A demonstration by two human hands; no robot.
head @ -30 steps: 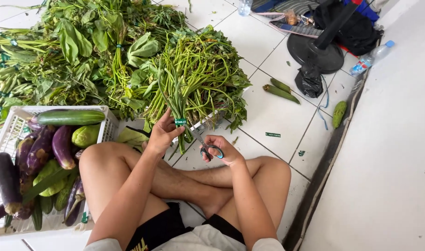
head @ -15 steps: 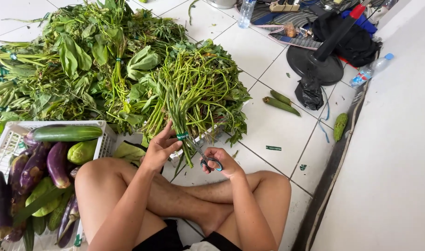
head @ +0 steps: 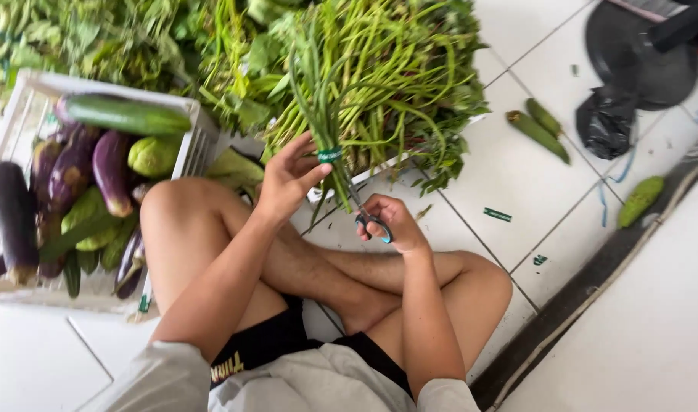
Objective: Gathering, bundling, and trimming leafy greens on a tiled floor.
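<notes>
Right hand (head: 391,221) fingers curled through scissors (head: 368,220) handles at the stem ends; left hand (head: 288,179) fingers pinching the banded greens bundle (head: 326,130) upright above my knees; risk: blades nick left fingers, grip sits close; loose greens pile (head: 395,69) behind.

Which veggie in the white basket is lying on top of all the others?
The long dark green cucumber. It lies across the white basket's top edge, above the purple eggplants and the pale green gourd.
</notes>
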